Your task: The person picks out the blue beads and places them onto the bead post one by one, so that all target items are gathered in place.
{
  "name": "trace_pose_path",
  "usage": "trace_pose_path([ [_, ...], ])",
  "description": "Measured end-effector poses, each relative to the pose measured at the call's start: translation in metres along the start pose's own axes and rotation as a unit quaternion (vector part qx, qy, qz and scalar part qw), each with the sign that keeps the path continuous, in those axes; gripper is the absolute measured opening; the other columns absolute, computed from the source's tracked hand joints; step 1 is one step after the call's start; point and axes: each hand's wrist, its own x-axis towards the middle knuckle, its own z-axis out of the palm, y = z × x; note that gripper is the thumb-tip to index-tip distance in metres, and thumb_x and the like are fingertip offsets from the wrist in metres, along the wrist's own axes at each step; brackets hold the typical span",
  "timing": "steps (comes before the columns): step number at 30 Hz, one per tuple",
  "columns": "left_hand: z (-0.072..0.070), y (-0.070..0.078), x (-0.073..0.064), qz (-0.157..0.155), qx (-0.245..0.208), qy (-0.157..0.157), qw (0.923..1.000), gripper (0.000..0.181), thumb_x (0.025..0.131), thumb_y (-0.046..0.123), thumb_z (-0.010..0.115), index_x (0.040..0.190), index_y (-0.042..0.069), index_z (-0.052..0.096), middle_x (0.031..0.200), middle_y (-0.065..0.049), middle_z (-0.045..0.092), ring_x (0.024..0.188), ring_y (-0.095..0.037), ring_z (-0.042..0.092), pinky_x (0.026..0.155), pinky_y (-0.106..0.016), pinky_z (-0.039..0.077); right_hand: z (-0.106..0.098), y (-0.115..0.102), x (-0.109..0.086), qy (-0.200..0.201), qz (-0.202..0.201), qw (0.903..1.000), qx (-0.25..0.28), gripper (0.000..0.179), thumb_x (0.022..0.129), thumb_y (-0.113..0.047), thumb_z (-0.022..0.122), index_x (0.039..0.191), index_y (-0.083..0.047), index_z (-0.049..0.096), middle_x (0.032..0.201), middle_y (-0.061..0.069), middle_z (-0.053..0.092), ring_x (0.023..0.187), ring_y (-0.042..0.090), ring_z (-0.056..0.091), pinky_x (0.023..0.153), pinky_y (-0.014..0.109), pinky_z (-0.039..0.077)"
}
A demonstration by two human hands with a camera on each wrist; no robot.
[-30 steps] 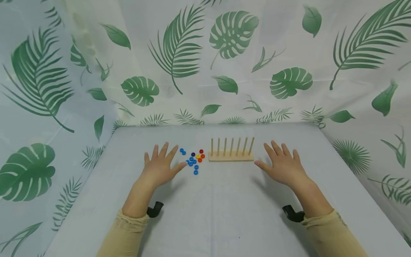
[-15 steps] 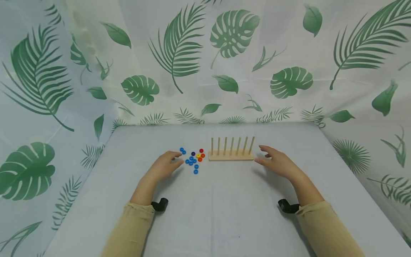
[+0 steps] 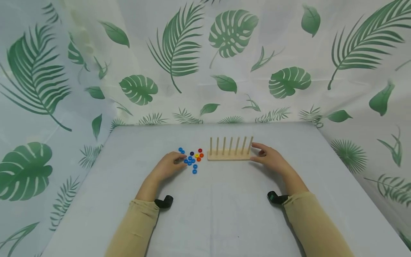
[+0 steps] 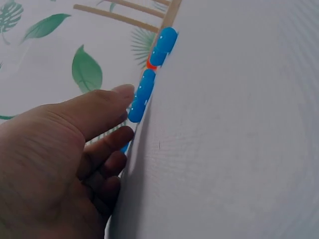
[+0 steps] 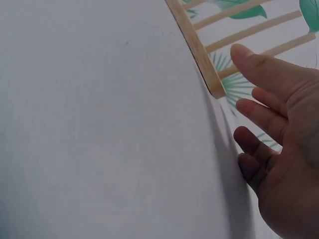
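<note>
Small ring beads lie in a loose group left of a wooden peg rack point(image 3: 229, 157) in the head view. Most are blue beads point(image 3: 194, 171); a red bead point(image 3: 200, 150), a yellow bead point(image 3: 197, 156) and a dark bead point(image 3: 192, 153) are among them. My left hand point(image 3: 167, 167) is at the group's left side, thumb and bent index finger apart, with blue beads point(image 4: 142, 94) just beyond the fingertips in the left wrist view. By the rack's right end, my right hand point(image 3: 271, 159) has its thumb and fingers spread around that end; a gap shows between thumb and fingers point(image 5: 261, 117).
Everything rests on a white-covered table point(image 3: 208, 207). A leaf-printed curtain point(image 3: 192, 53) rises along its back and sides. Black wrist devices point(image 3: 164, 202) sit under both sleeves. The rack's thin pegs point(image 3: 231, 144) stand upright in a row.
Both hands first lay with fingers spread wide. The fingers have since bent; the left hand moved right to the beads and the right hand moved left to the rack's end.
</note>
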Motion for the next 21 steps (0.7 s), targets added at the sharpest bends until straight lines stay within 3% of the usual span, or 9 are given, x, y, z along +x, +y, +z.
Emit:
trace_pose_path([
  [7, 0.006, -0.006, 0.002, 0.014, 0.002, 0.022, 0.9997, 0.041, 0.092, 0.034, 0.070, 0.129, 0.018, 0.066, 0.134, -0.008, 0.059, 0.130, -0.030, 0.050, 0.113, -0.048, 0.038, 0.008, 0.004, 0.013, 0.000, -0.015, 0.9997, -0.021, 0.077, 0.087, -0.047, 0.073, 0.150, -0.015, 0.042, 0.132, 0.026, 0.054, 0.120, 0.040, 0.051, 0.102, 0.061, 0.040],
  [21, 0.014, -0.006, 0.006, 0.025, 0.035, 0.061, 0.9972, 0.029, 0.093, 0.028, 0.070, 0.118, 0.015, 0.070, 0.125, -0.009, 0.064, 0.122, -0.029, 0.056, 0.108, -0.045, 0.042, 0.014, 0.007, 0.011, 0.025, -0.011, 0.9989, -0.037, 0.064, 0.088, -0.043, 0.072, 0.143, -0.017, 0.052, 0.126, 0.021, 0.059, 0.117, 0.037, 0.052, 0.099, 0.059, 0.042],
])
